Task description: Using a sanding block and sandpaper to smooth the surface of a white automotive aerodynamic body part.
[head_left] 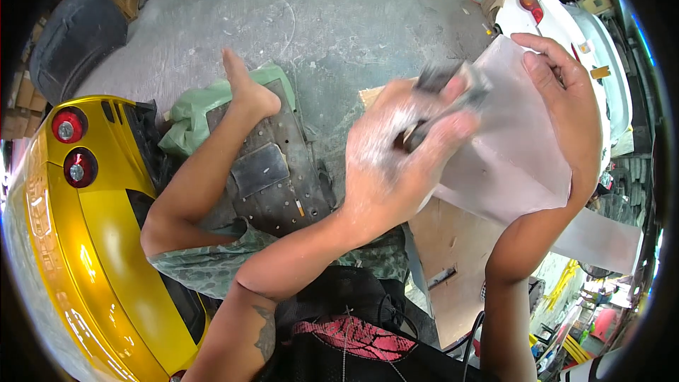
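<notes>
My left hand, dusted with white powder, grips a small dark-and-grey block. Motion smears the block, and its exact kind cannot be made out. It is at the left part of a smooth, pale grey panel, which slants up over my lap. On the far right, my right hand curls its fingers and thumb around the panel's upper edge, with that forearm along its right side. Part of the panel's left edge is hidden behind my left hand.
A yellow car bumper with round red lamps stands on the left. Near my bare foot are a perforated metal plate, a dark rectangular sheet and a cigarette. A brown board lies below the panel; a white bumper is behind.
</notes>
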`<state>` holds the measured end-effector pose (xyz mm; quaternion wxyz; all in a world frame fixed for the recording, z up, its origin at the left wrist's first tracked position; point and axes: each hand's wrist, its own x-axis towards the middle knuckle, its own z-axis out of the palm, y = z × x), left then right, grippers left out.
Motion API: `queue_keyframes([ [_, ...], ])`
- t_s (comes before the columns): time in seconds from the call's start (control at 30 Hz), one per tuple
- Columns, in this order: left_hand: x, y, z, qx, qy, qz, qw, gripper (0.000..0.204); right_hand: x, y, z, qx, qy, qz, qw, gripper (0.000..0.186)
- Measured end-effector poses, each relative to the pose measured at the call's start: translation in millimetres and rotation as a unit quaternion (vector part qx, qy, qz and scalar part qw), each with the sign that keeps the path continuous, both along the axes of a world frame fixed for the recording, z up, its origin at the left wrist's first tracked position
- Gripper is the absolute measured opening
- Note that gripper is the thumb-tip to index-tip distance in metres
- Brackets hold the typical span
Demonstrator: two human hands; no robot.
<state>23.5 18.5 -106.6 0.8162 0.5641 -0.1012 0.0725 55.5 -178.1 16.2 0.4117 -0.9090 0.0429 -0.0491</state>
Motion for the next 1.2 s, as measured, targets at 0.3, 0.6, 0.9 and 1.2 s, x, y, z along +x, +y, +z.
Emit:
queue_keyframes([
  [0.3, 20.0, -12.0, 2.9, -0.005, -0.118, 0.071, 0.990, 0.016, 4.4, -1.2, -1.2, -0.003, -0.005, 0.000, 1.000, 0.028],
  [0.6, 22.7, -12.3, 11.6, 0.006, -0.086, 0.086, 0.993, 0.023, -10.1, 4.4, -3.0, 0.041, -0.006, 0.019, 0.999, 0.031],
  [0.9, 18.9, -6.4, 1.1, 0.011, -0.173, 0.123, 0.977, 0.026, -11.5, 4.3, -1.3, -0.025, -0.031, 0.019, 0.999, 0.027],
  [1.2, 15.6, -8.8, 4.4, -0.010, -0.228, 0.139, 0.964, 0.025, -4.0, -0.3, -2.0, -0.056, -0.067, 0.037, 0.995, 0.029],
])
